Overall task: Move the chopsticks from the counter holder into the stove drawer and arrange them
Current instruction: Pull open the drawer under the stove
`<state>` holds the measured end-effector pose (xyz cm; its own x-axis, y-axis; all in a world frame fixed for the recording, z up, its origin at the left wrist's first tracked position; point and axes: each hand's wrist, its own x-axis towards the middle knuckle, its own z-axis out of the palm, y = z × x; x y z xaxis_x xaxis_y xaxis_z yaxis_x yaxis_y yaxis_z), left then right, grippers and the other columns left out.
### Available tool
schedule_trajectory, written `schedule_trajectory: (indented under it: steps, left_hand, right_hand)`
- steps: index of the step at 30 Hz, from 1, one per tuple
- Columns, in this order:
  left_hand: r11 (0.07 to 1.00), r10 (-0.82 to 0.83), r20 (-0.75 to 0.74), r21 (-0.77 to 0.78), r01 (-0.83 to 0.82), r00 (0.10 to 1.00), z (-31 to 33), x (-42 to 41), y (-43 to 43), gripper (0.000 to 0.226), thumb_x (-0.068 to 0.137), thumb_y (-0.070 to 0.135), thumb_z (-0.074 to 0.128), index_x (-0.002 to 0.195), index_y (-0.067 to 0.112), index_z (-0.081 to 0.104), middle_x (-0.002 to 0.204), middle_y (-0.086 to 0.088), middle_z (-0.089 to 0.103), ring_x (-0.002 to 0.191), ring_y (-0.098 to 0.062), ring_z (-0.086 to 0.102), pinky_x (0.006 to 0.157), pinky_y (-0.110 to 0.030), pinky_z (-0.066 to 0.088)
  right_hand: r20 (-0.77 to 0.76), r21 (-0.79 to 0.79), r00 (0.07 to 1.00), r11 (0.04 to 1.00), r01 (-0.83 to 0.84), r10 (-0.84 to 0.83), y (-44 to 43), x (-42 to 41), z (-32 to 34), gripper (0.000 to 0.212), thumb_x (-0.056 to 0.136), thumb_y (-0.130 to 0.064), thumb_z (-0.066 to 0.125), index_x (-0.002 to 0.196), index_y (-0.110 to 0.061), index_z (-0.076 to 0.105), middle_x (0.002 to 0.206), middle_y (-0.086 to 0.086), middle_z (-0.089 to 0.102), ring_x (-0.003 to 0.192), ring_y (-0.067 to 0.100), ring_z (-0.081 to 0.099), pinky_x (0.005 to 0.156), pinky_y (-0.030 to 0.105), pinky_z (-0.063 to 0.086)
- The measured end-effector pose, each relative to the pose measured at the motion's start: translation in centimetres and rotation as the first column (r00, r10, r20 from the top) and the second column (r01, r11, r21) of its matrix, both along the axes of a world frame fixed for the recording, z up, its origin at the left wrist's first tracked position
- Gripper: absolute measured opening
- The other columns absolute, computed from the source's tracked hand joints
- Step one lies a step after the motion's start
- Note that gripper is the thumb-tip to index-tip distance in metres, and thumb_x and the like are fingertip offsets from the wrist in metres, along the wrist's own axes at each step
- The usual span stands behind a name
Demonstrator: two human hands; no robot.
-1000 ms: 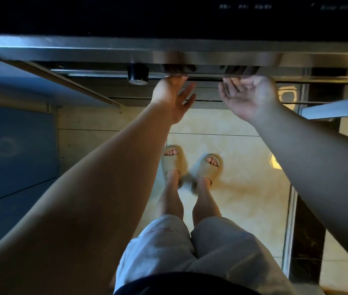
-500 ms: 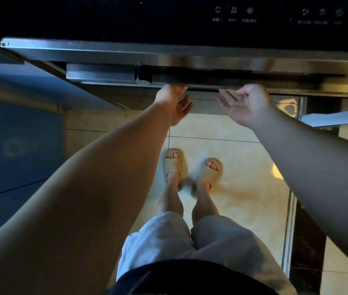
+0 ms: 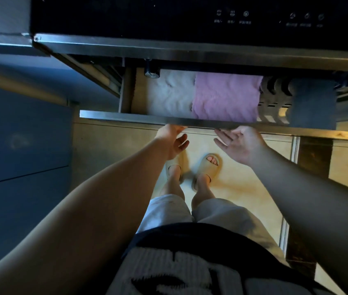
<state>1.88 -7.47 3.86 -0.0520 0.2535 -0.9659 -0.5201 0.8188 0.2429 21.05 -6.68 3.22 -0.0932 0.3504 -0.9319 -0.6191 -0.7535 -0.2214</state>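
Observation:
The stove drawer (image 3: pixel 139 117) stands pulled out under the black stove front, its steel front rail running across the middle of the view. Inside lie a white cloth (image 3: pixel 171 92) and a pink cloth (image 3: pixel 224 96). My left hand (image 3: pixel 172 139) hooks its fingers under the drawer's front rail. My right hand (image 3: pixel 240 145) is palm up just below the rail, fingers spread and holding nothing. No chopsticks or counter holder are in view.
A black stove panel (image 3: pixel 190 18) with touch icons fills the top. Dark slotted dividers (image 3: pixel 275 96) sit at the drawer's right end. Blue cabinet fronts (image 3: pixel 20 145) are on the left. My legs and slippered feet (image 3: pixel 208 167) stand on beige floor tiles below the drawer.
The drawer has slid out toward me, exposing the white and pink cloths. Both hands came back with its front rail.

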Motion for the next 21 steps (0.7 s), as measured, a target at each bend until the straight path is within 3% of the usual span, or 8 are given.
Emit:
schedule_trajectory:
  steps: [3, 7, 10, 13, 16, 21]
  left_hand:
    - [0.999, -0.02, 0.017, -0.026, 0.021, 1.0, 0.6, -0.2, -2.2, 0.013, 0.097, 0.01, 0.045, 0.098, 0.012, 0.058, 0.101, -0.006, 0.057, 0.082, -0.018, 0.052, 0.083, -0.035, 0.048]
    - [0.999, -0.012, 0.057, -0.052, 0.015, 0.998, 1.3, -0.2, -4.4, 0.014, 0.093, 0.002, 0.046, 0.088, 0.012, 0.055, 0.083, -0.008, 0.046, 0.072, -0.017, 0.049, 0.073, -0.032, 0.045]
    - [0.997, 0.014, 0.042, -0.082, -0.01, 0.999, 1.6, 0.2, -5.7, 0.016, 0.092, 0.001, 0.045, 0.098, 0.013, 0.053, 0.079, -0.006, 0.047, 0.065, -0.016, 0.045, 0.069, -0.032, 0.044]
    - [0.99, 0.015, 0.053, -0.143, -0.007, 0.998, 1.7, 0.3, -7.1, 0.011, 0.093, 0.005, 0.046, 0.093, 0.014, 0.052, 0.072, -0.003, 0.045, 0.061, -0.016, 0.044, 0.075, -0.032, 0.042]
    - [0.987, 0.025, 0.055, -0.162, -0.016, 0.998, 1.7, 0.1, -8.5, 0.015, 0.093, 0.002, 0.046, 0.087, 0.013, 0.054, 0.075, -0.003, 0.047, 0.066, -0.016, 0.047, 0.068, -0.032, 0.044]
    - [0.984, 0.038, 0.053, -0.174, -0.029, 0.998, 2.1, 0.1, -9.1, 0.016, 0.093, 0.001, 0.046, 0.085, 0.01, 0.056, 0.078, -0.006, 0.048, 0.078, -0.021, 0.052, 0.076, -0.035, 0.048]
  right_hand:
    - [0.005, -0.021, 1.0, 0.999, -0.028, 0.028, -2.3, 0.1, 0.6, 0.055, 0.087, 0.002, 0.031, 0.142, -0.003, 0.029, 0.124, 0.012, 0.055, 0.114, 0.028, 0.056, 0.108, 0.048, 0.033]
    - [0.009, -0.079, 0.999, 0.996, -0.039, 0.04, -4.3, 0.3, 0.6, 0.032, 0.089, 0.001, 0.03, 0.111, -0.001, 0.053, 0.119, 0.013, 0.061, 0.113, 0.028, 0.058, 0.109, 0.048, 0.034]
    - [0.02, -0.122, 0.999, 0.991, -0.045, 0.048, -5.6, 0.3, 0.4, 0.03, 0.088, 0.001, 0.029, 0.102, -0.001, 0.056, 0.115, 0.012, 0.062, 0.119, 0.029, 0.056, 0.112, 0.051, 0.031]
    - [0.045, -0.171, 0.996, 0.983, -0.068, 0.077, -6.9, 0.4, 0.5, 0.037, 0.086, 0.002, 0.027, 0.109, 0.0, 0.056, 0.125, 0.013, 0.06, 0.125, 0.029, 0.053, 0.108, 0.046, 0.033]
    - [0.037, -0.236, 0.997, 0.97, -0.06, 0.071, -8.2, 0.5, 0.4, 0.038, 0.086, 0.003, 0.026, 0.113, 0.0, 0.052, 0.133, 0.014, 0.056, 0.128, 0.029, 0.051, 0.107, 0.049, 0.031]
    - [0.032, -0.255, 0.997, 0.965, -0.065, 0.076, -8.7, 0.6, 0.5, 0.035, 0.084, 0.003, 0.027, 0.109, -0.002, 0.051, 0.13, 0.012, 0.057, 0.126, 0.031, 0.051, 0.1, 0.052, 0.035]
